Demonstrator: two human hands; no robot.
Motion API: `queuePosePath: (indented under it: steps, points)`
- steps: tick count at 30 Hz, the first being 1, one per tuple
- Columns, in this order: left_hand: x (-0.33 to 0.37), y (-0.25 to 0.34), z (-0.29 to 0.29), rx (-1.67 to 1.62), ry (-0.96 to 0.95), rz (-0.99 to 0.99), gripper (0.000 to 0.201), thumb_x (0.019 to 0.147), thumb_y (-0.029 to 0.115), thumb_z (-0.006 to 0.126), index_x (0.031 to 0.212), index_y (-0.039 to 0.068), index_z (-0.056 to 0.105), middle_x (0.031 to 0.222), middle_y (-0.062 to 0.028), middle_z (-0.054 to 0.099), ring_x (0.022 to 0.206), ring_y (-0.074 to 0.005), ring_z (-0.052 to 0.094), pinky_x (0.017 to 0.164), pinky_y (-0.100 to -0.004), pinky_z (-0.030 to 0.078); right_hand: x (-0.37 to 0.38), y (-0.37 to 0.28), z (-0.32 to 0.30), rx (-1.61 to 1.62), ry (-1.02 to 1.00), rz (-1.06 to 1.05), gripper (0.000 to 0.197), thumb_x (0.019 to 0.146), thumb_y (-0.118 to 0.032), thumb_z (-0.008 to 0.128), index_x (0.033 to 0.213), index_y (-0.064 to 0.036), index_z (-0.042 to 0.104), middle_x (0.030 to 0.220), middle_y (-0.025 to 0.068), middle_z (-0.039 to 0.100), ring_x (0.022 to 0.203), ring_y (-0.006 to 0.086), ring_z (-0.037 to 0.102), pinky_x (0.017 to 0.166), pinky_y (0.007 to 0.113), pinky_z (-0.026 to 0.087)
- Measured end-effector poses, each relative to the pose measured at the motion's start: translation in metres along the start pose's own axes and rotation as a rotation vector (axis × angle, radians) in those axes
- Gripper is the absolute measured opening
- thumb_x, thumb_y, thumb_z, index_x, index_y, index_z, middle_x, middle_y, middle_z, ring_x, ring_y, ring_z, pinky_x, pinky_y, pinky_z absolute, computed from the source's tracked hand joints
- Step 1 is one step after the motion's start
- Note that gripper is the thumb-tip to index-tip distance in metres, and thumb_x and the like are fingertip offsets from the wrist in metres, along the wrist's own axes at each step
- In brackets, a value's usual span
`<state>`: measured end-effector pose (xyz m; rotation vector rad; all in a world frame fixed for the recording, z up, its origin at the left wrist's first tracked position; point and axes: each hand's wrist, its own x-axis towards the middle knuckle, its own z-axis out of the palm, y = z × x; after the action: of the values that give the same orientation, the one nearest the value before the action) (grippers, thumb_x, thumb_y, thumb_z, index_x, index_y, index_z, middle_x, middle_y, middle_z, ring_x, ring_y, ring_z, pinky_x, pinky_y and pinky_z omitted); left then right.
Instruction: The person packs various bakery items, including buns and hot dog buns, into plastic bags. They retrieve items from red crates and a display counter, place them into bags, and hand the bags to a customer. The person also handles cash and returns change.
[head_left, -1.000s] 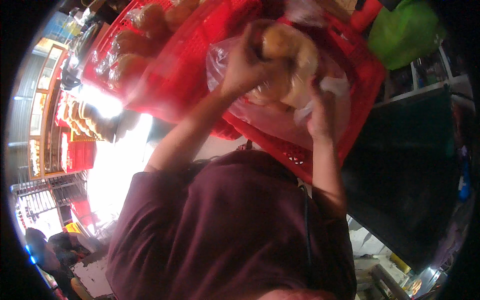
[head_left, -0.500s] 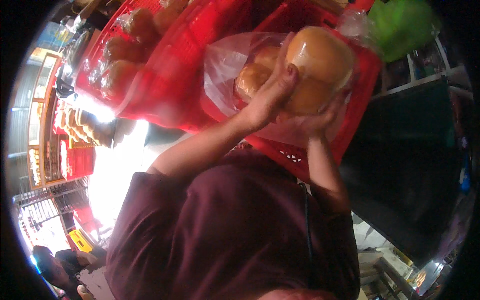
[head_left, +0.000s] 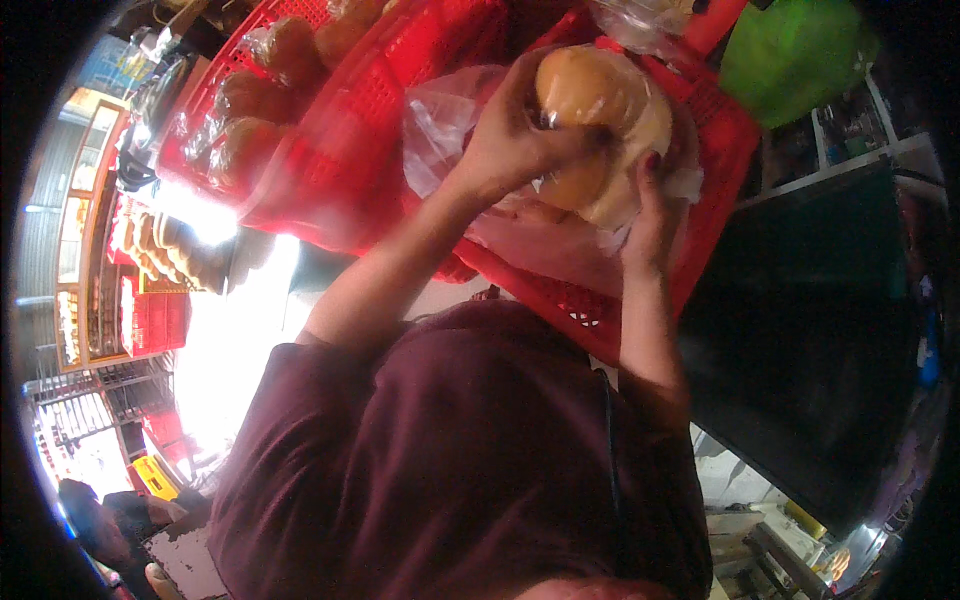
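Red plastic lattice crates (head_left: 330, 150) fill the upper frame, stacked edge to edge and loaded with bagged loaves, beside a dark flat panel (head_left: 810, 330) on the right and a bright green plastic bag (head_left: 790, 55) above it. A person in a maroon short-sleeved shirt (head_left: 450, 470) reaches up into the nearest crate (head_left: 720, 140). Over it sits a clear, crumpled plastic bag (head_left: 450, 130), its mouth gathered around a round golden-brown bun (head_left: 590, 95). The left hand (head_left: 520, 140) is clamped on the bun from the side, fingers wrapped over its crust, while the right hand (head_left: 655, 200) cups the bun and the bag's film from beneath, fingers closed against it. More wrapped brown loaves (head_left: 255, 95) lie in the far crate at the upper left. By the look of it, the bun is mid-way between bag and hand, held just above the crate; the step appears to be working it through the bag's opening. A next move would call for a steady grip on the soft crust and the film kept clear of the fingers.
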<state>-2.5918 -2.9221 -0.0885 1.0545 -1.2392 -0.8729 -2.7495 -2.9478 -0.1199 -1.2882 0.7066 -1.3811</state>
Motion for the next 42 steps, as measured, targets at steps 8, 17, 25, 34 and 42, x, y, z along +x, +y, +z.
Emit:
queuePosePath:
  steps: [8, 17, 25, 34, 42]
  points:
    - [-0.004, -0.003, -0.013, -0.241, -0.025, -0.272, 0.077, 0.074, 0.027, 0.078, 0.135, 0.001, 0.039, 0.119, -0.0142, 0.057, 0.11, -0.0222, 0.057, 0.091, -0.0337, 0.047, -0.001, -0.011, 0.003, -0.017, -0.128, 0.038, 0.08, 0.067, -0.039, 0.082, 0.124, 0.0044, 0.047, 0.11, 0.0108, 0.058, 0.098, 0.0192, 0.058, 0.085, 0.031, 0.048]
    - [-0.003, -0.013, -0.016, 0.298, 0.021, -0.07, 0.069, 0.068, 0.044, 0.076, 0.12, 0.004, 0.056, 0.104, -0.0163, 0.064, 0.101, -0.0246, 0.062, 0.087, -0.0362, 0.049, -0.017, 0.024, 0.012, -0.158, -0.101, 0.122, 0.073, 0.07, -0.045, 0.078, 0.12, 0.0009, 0.054, 0.108, 0.0077, 0.062, 0.097, 0.0156, 0.059, 0.084, 0.03, 0.048]
    - [-0.003, 0.118, -0.088, 0.574, 0.201, 0.358, 0.059, 0.065, 0.028, 0.083, 0.113, 0.004, 0.059, 0.099, -0.0124, 0.066, 0.093, -0.0229, 0.064, 0.083, -0.0361, 0.051, -0.034, 0.048, -0.023, 0.027, -0.068, 0.298, 0.046, 0.089, -0.039, 0.064, 0.114, -0.0009, 0.059, 0.112, 0.0089, 0.059, 0.093, 0.0187, 0.059, 0.082, 0.033, 0.048]
    - [0.039, 0.069, -0.351, 1.228, 0.32, -0.059, 0.053, 0.071, 0.022, 0.079, 0.116, 0.003, 0.058, 0.1, -0.0112, 0.065, 0.095, -0.0186, 0.062, 0.081, -0.031, 0.051, -0.015, 0.024, 0.003, 0.182, -0.264, 0.303, 0.064, 0.092, -0.05, 0.052, 0.135, -0.0038, 0.038, 0.116, 0.0116, 0.057, 0.096, 0.0249, 0.061, 0.081, 0.036, 0.049]
    - [-0.027, 0.085, -0.313, 1.724, -0.515, -0.191, 0.036, 0.077, 0.022, 0.068, 0.108, 0.005, 0.059, 0.099, -0.0111, 0.063, 0.094, -0.0219, 0.061, 0.083, -0.0334, 0.049, 0.001, 0.006, -0.009, 0.227, -0.214, 0.266, 0.07, 0.09, -0.053, 0.053, 0.143, -0.0135, 0.03, 0.116, 0.0109, 0.057, 0.093, 0.023, 0.059, 0.079, 0.037, 0.052]
